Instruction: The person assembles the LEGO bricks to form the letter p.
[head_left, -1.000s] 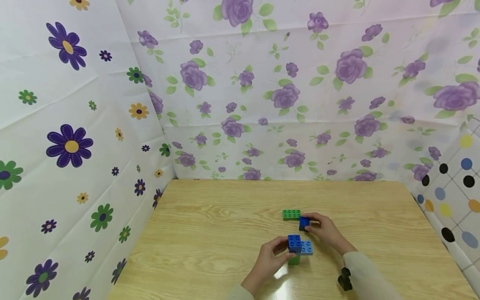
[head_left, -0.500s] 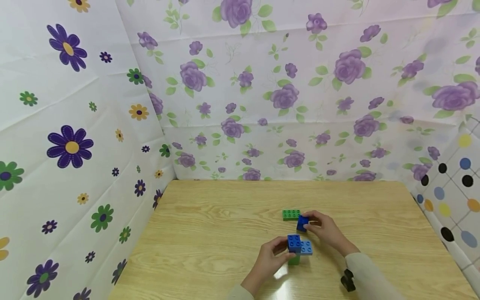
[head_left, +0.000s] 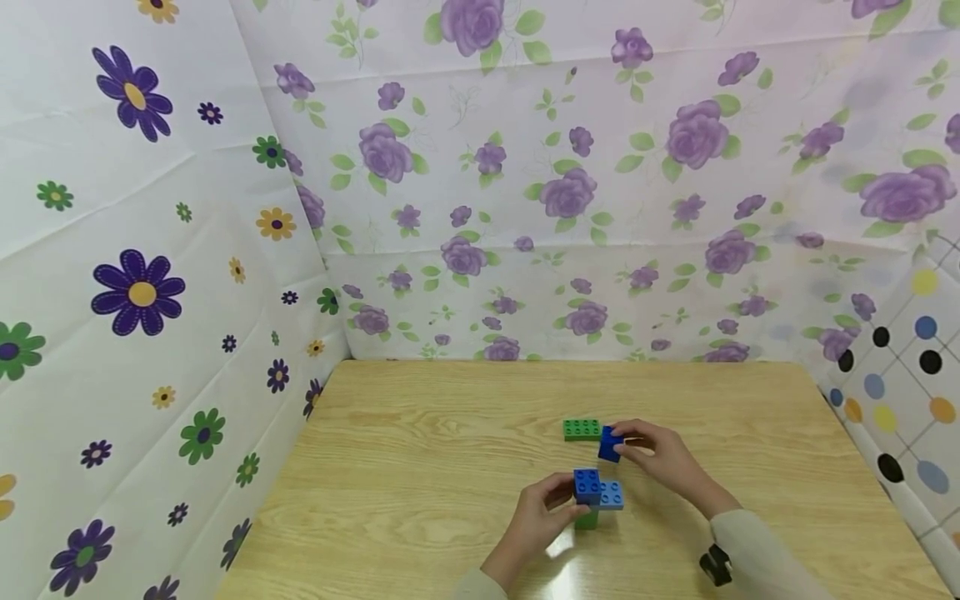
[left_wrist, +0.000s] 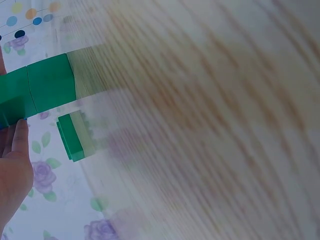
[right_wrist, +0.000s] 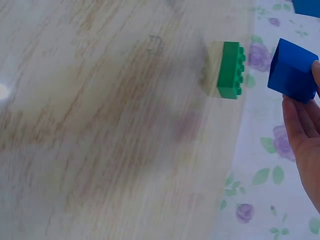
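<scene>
My left hand (head_left: pixel 536 517) grips a stack of toy building bricks, thumb in front and fingers behind. A dark blue brick (head_left: pixel 587 485) tops the stack, a light blue brick (head_left: pixel 612 495) juts out to the right below it, and green bricks (left_wrist: pixel 50 82) form its lower part. Farther back, my right hand (head_left: pixel 663 457) pinches a second dark blue brick (head_left: pixel 610 445) between thumb and fingers. The right wrist view shows this brick (right_wrist: pixel 294 72) tilted and held above the table, apart from the stack.
A loose green brick (head_left: pixel 581 430) lies studs up on the wooden table (head_left: pixel 435 433), just left of the held blue brick. Flowered sheets (head_left: pixel 465 183) hang behind and on the left, a dotted sheet (head_left: pixel 911 425) on the right. A black device (head_left: pixel 716 565) sits at the right wrist.
My right hand has shifted slightly left, then back right, with the dark blue brick, which now looks more tilted. The left hand and the stack have stayed in place.
</scene>
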